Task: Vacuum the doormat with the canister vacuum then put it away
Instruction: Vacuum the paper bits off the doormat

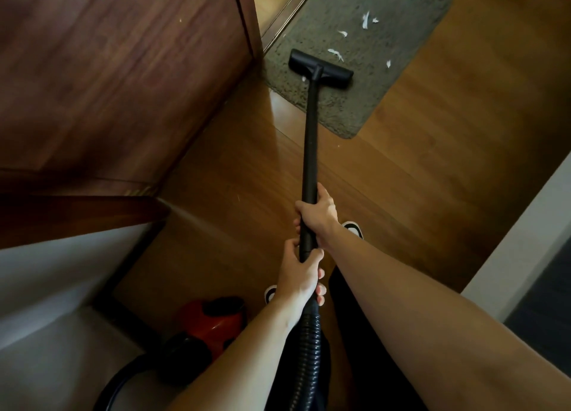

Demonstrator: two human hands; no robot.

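So: left hand [301, 281] and right hand [318, 214] both grip the wand [310, 138], head [319, 69] on the doormat [386, 80] near its left edge; a hard push likely bunches it, scattering the scraps [365, 19].

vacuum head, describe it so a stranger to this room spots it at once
Find the grey doormat on the wooden floor, top of the view. The vacuum head sits on its near left part, at the far end of the black tube. It is the only wide black bar there, among small white scraps.
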